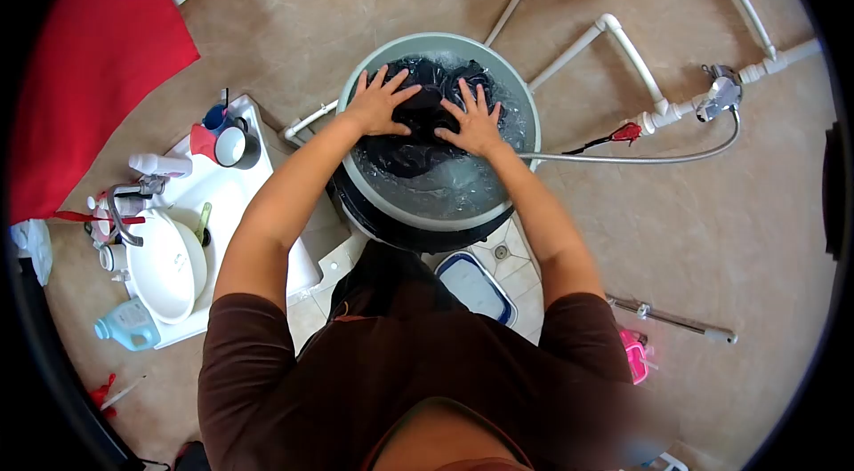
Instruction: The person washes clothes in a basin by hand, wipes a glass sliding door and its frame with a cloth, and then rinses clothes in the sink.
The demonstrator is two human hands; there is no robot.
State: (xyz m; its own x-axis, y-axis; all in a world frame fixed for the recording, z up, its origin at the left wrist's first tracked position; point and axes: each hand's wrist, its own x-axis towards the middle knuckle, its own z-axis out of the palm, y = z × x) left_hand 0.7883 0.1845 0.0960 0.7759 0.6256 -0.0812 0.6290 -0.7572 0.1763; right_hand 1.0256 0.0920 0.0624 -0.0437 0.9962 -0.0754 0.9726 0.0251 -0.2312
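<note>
Dark wet clothing (405,155) lies in water inside a round grey basin (354,170). On the upper left of the cloth rests my left hand (381,104), its fingers spread. My right hand (474,122) presses flat on the cloth's right side, fingers also apart. Neither hand grips the fabric. Splashed, bubbly water (463,186) shows around the clothing, mostly toward the near side of the basin. Part of the fabric is under water, so its exact kind cannot be made out.
Left of me stands a white sink (245,191) with a white bowl (165,266), cups and bottles. A metal hose (649,158) runs from wall pipes to the basin's right rim. A blue-rimmed tray (476,287) lies on the floor below. Red cloth (98,71) hangs upper left.
</note>
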